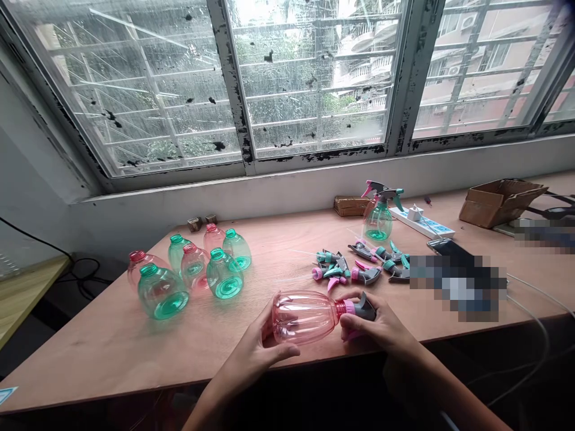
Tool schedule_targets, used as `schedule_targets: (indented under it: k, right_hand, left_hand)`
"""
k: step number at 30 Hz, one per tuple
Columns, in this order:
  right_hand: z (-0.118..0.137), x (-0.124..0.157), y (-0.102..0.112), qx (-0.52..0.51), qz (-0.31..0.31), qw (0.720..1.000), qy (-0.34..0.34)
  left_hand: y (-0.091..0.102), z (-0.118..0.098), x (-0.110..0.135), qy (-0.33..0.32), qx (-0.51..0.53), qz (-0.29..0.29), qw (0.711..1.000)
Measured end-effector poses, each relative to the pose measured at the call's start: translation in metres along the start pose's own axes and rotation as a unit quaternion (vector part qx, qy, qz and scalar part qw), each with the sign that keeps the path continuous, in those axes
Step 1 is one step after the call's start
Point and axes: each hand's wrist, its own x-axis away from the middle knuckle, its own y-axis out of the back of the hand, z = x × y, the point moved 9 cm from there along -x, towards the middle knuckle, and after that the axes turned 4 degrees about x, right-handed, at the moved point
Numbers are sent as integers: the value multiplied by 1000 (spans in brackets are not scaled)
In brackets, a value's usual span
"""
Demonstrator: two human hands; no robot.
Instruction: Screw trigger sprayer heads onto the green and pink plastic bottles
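A clear pink bottle (305, 315) lies on its side near the front edge of the wooden table (135, 353). My left hand (260, 350) is wrapped around its base end. At the bottle's neck sits a grey and pink spray head (362, 308), and my right hand (375, 326) is closed around it. Several loose spray heads (359, 266) in teal, pink and grey lie just beyond my hands.
Several empty green and pink bottles (193, 269) stand at the left of the table. A green bottle with a spray head (380, 215) stands at the back, beside a white power strip (422, 220). A cardboard box (498, 202) sits far right under the window.
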Motion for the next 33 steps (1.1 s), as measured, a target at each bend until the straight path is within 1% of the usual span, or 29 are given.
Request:
schedule_targets:
  k: [3,5,9,13,17,25,30,33]
  right_hand:
    - [0,-1,1,-5,-2,1000,-2]
    - [0,-1,0,-6,-1,1000,-2]
    - [-2,1,0,-4,1,1000,-2]
    - [0,0,0,2,0,1000,-1]
    - [2,-1,1,1,-3,1000,3]
    - [-3,-1,1,6,-4,1000,-2]
    - [2,-1,2,-2,-15,1000,4]
    - [-2,-2,1,3,-11,1000,-2]
  left_hand:
    - [-1,-4,0,-29,-13,5,999]
    - [0,-5,0,-38,-19,0,999]
    - [3,-5,0,-24,-8,-15,1000]
    - [1,-3,0,-8,1,1,1000]
    - [0,-2,1,-19,-12,5,1000]
    - [4,2,1,-6,-20,4,1000]
    - [0,-4,2,-35,-51,14,998]
    - [-1,-2,2,-27,-26,19,999]
